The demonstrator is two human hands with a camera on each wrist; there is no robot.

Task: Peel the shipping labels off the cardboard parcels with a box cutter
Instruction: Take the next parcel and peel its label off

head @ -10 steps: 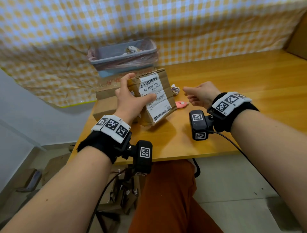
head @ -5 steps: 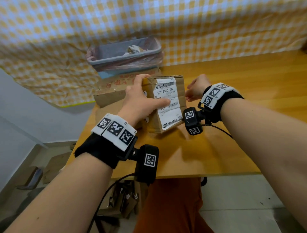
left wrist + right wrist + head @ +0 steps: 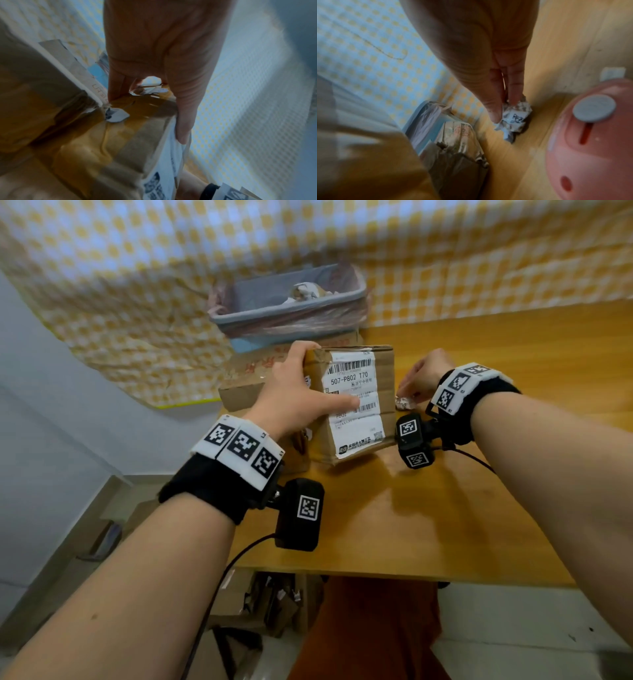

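A brown cardboard parcel [image 3: 383, 392] stands on the wooden table [image 3: 428, 508], its white shipping label [image 3: 352, 409] facing me. My left hand [image 3: 298, 395] grips the parcel's upper left corner, the thumb lying across the label. In the left wrist view the fingers [image 3: 116, 83] curl over the taped top and the thumb [image 3: 183, 128] presses the label's edge. To the right of the parcel my right hand [image 3: 416, 381] pinches a crumpled label wad [image 3: 404, 404] that lies on the table [image 3: 515, 117]. The pink box cutter [image 3: 590, 142] lies close beside that hand, untouched.
A grey bin [image 3: 287, 299] lined with a plastic bag holds paper scraps behind the parcel. Flattened cardboard [image 3: 250, 374] lies under and left of the parcel. A yellow checked cloth covers the wall. The table's near edge runs just before my knees.
My left hand has turned the parcel so that its label faces me squarely. My right hand has moved left from beside the pink cutter to the crumpled wad behind the parcel.
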